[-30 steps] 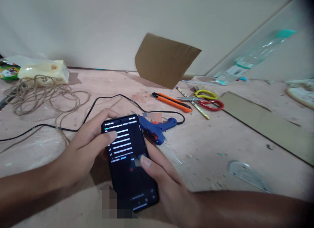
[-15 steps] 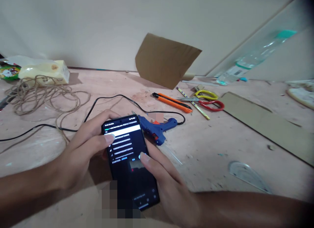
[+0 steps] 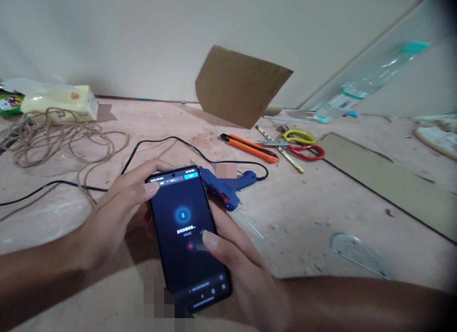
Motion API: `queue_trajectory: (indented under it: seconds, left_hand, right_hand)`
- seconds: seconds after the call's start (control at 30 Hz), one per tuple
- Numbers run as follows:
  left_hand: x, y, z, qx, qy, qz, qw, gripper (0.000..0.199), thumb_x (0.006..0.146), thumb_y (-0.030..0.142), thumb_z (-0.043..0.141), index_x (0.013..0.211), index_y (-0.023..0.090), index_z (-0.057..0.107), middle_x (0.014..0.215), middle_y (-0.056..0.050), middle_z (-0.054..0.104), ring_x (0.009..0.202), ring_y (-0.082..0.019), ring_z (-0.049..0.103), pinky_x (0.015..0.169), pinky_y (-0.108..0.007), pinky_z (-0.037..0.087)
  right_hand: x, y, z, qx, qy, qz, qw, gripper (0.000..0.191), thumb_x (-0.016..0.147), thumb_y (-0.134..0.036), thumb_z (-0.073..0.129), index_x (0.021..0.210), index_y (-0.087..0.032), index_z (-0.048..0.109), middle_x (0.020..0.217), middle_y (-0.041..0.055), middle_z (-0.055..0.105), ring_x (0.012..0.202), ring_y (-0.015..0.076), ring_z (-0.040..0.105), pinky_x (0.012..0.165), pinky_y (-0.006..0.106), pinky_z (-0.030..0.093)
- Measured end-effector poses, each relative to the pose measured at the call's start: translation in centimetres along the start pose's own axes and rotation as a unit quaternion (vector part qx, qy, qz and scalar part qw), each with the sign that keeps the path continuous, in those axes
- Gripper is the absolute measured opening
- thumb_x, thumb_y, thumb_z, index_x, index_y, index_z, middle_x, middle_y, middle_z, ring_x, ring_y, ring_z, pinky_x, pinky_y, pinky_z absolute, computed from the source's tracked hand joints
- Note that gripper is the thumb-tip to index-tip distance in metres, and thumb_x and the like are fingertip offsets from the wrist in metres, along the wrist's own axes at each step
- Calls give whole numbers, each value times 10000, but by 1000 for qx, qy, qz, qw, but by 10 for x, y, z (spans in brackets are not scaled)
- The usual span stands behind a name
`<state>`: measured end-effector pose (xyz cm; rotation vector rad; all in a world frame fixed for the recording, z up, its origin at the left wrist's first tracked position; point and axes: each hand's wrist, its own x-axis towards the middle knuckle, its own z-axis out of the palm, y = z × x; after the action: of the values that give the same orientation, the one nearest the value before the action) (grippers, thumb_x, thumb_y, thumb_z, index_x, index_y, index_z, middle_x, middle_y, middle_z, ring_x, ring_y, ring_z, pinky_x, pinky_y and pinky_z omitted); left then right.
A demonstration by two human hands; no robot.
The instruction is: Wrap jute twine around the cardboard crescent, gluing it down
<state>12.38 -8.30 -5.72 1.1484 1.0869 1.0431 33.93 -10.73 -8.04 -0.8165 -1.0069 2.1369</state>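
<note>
Between both my hands is a black smartphone (image 3: 189,270), tilted with its lit screen facing me; a blue Bluetooth symbol glows on a dark page. My left hand (image 3: 117,203) grips the phone's upper left side, its thumb at the top left of the screen. Around the lower right edge is my right hand (image 3: 243,265), with the thumb over the glass. Just behind the phone lies a blue hot glue gun (image 3: 228,191), partly hidden by the phone, its black cable (image 3: 174,139) running off to the left.
An orange utility knife (image 3: 250,148), scissors (image 3: 303,144) and a patterned pencil (image 3: 291,160) lie behind. Cardboard (image 3: 243,87) leans on the wall. Twine (image 3: 67,137) and a tissue pack (image 3: 60,101) are left; a cardboard strip (image 3: 385,177), protractor (image 3: 357,256) and plastic bottle (image 3: 367,87) are right.
The phone's screen went from a list of number entries to a dark page with a Bluetooth symbol. My left thumb moved up and left. Both hands still hold the phone.
</note>
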Motion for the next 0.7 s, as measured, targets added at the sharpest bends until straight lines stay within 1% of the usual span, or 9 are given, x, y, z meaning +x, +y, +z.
queue_trajectory:
  seconds: [0.17, 0.27, 0.37, 0.47, 0.5, 0.57, 0.63, 0.67, 0.7]
  left_hand:
    - [2, -3, 1, -20, 27, -34, 999, 296, 949, 441, 595, 1060, 231, 772, 667, 12, 604, 521, -176, 553, 460, -260, 473]
    - [2, -1, 1, -24, 37, -55, 998, 312, 908, 462, 604, 1032, 240, 785, 662, 13, 603, 509, -170, 553, 411, -230, 432]
    - [3, -1, 2, -10, 41, -53, 998, 307, 896, 441, 574, 988, 239, 786, 692, -1, 639, 551, -182, 593, 430, -236, 445]
    - [6, -2, 1, 47, 55, -6, 997, 321, 940, 405, 521, 945, 223, 786, 690, -17, 651, 601, -205, 611, 533, -299, 515]
    - [6, -2, -1, 70, 65, 18, 995, 323, 957, 392, 516, 941, 219, 788, 721, -27, 672, 654, -217, 631, 593, -322, 542]
    - [6, -1, -6, 101, 94, 72, 988, 273, 964, 364, 551, 966, 231, 788, 883, -42, 735, 862, -241, 673, 777, -354, 570]
    - [4, 3, -12, 138, 126, 144, 972, 198, 950, 346, 641, 1068, 274, 783, 1089, -21, 742, 1055, -246, 630, 924, -352, 516]
    - [2, 6, -14, 171, 131, 184, 959, 192, 952, 345, 688, 1119, 300, 771, 1139, -8, 723, 1090, -245, 599, 948, -351, 482]
    - [-1, 11, -16, 216, 120, 225, 942, 186, 968, 350, 724, 1148, 319, 757, 1140, -2, 707, 1075, -243, 581, 939, -356, 458]
  right_hand:
    - [0, -1, 0, 9, -1, 17, 1000, 656, 1026, -567, 780, 1603, -322, 585, 1499, 117, 765, 1412, 346, 722, 1202, 564, 535]
    - [1, -2, 0, 13, -13, 6, 1000, 627, 1024, -546, 790, 1578, -318, 605, 1492, 105, 769, 1397, 322, 724, 1188, 525, 551]
    - [0, -2, -2, 11, -16, -7, 1000, 580, 1035, -510, 787, 1558, -326, 616, 1483, 88, 774, 1373, 295, 731, 1169, 489, 561]
    - [-1, -3, -4, 8, -23, -2, 1000, 581, 1028, -495, 800, 1549, -325, 608, 1463, 83, 777, 1356, 290, 742, 1135, 471, 584]
    - [-1, -4, -4, -1, -26, 0, 1000, 594, 1019, -498, 811, 1546, -318, 605, 1456, 85, 775, 1343, 289, 746, 1120, 465, 594]
    - [-2, -6, -4, -29, -27, -1, 999, 625, 992, -502, 844, 1535, -309, 600, 1433, 84, 771, 1288, 273, 755, 1063, 433, 618]
    - [-2, -8, -4, -49, -25, -6, 998, 605, 968, -506, 873, 1476, -302, 616, 1333, 66, 785, 1181, 244, 767, 975, 386, 633]
    - [-2, -9, -3, -51, -27, -8, 998, 575, 963, -501, 879, 1438, -299, 624, 1268, 54, 789, 1130, 233, 771, 941, 371, 635]
    - [-1, -10, -2, -49, -31, -11, 998, 553, 965, -495, 878, 1414, -297, 624, 1220, 44, 789, 1108, 230, 775, 930, 364, 636]
